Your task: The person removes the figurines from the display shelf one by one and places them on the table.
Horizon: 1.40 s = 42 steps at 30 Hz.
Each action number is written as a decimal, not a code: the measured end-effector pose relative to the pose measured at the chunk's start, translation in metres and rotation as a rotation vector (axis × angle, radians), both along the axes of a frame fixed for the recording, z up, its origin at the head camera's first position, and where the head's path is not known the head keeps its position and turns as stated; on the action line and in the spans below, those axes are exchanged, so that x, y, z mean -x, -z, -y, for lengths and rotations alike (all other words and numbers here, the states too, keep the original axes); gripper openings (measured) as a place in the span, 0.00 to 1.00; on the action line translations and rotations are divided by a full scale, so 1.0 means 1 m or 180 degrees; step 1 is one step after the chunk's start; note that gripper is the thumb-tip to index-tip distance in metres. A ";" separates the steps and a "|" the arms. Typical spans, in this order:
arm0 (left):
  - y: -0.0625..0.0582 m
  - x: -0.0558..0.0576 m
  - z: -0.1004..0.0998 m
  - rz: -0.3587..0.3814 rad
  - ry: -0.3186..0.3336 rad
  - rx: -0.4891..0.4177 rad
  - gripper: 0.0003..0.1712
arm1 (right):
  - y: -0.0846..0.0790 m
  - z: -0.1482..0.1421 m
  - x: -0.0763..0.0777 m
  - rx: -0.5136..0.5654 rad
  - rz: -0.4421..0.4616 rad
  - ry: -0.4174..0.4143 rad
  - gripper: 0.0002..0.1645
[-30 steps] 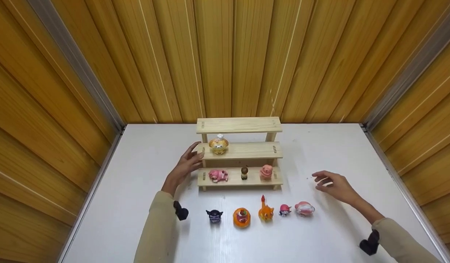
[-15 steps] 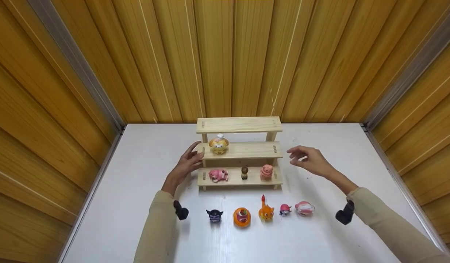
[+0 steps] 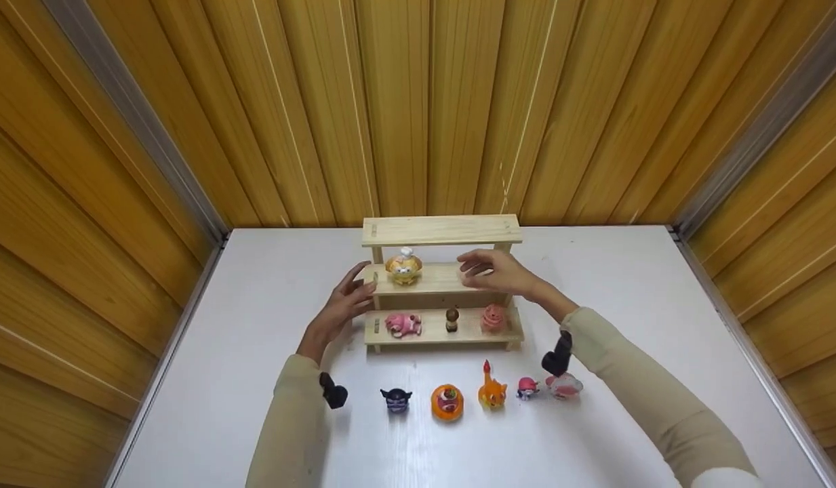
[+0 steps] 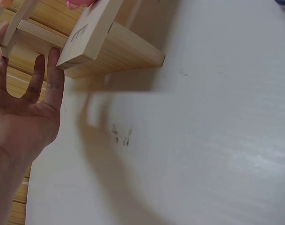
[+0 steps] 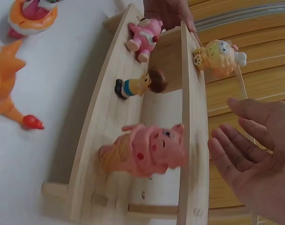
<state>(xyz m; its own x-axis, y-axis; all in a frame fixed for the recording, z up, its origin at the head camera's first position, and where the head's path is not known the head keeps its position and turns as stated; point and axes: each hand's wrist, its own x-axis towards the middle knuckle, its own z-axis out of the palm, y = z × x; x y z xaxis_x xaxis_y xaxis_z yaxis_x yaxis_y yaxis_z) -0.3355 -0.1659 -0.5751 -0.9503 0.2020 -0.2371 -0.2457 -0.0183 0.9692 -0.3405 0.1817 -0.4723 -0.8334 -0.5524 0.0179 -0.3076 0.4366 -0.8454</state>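
A three-step wooden display stand [image 3: 445, 230] stands at the back of the table. My left hand [image 3: 346, 298] rests against the left end of its middle step, fingers spread along the wood in the left wrist view. Over the right half of that step hovers my right hand [image 3: 502, 272], its fingers loosely bent around nothing. To its left sits a yellow figurine with a white chef hat [image 3: 404, 268]. On the bottom step are a pink bear figurine [image 3: 403, 324] lying down, a small brown-haired boy figurine [image 3: 452, 319] and a pink pig figurine [image 5: 149, 149], both upright.
In front of the stand, a row of toys lies on the white table [image 3: 207, 407]: a black horned figure [image 3: 396, 400], an orange round one [image 3: 447, 402], an orange long-tailed one [image 3: 492, 393], a small pink-capped one [image 3: 527, 388] and a pink-white one [image 3: 568, 386]. Wood-patterned walls [image 3: 404, 108] enclose the table.
My right hand has moved left and away from me, from beside the stand to over its middle step. The left hand stays at the stand's left end; the figurines have not moved.
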 end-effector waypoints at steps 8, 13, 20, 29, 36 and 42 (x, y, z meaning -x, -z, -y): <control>0.000 0.001 0.000 -0.0034 0.0000 -0.0012 0.39 | 0.011 0.056 0.009 0.0375 0.0409 0.0083 0.37; 0.000 0.000 0.000 0.0015 -0.0015 -0.0010 0.40 | 0.016 0.079 0.010 0.0424 0.0565 0.0227 0.40; 0.003 -0.004 0.000 0.0061 -0.0031 0.0010 0.40 | 0.025 0.104 0.007 0.0365 0.0403 0.0439 0.38; 0.005 -0.009 -0.001 0.0058 0.0010 0.0006 0.39 | 0.035 0.119 0.004 0.0233 0.0225 0.0659 0.39; 0.003 -0.009 0.002 0.0100 -0.0050 0.0026 0.40 | 0.033 0.121 0.006 0.0113 0.0126 0.0620 0.40; 0.003 -0.007 0.004 0.0065 -0.0018 0.0036 0.40 | 0.032 0.118 0.007 0.0000 -0.0057 0.0523 0.36</control>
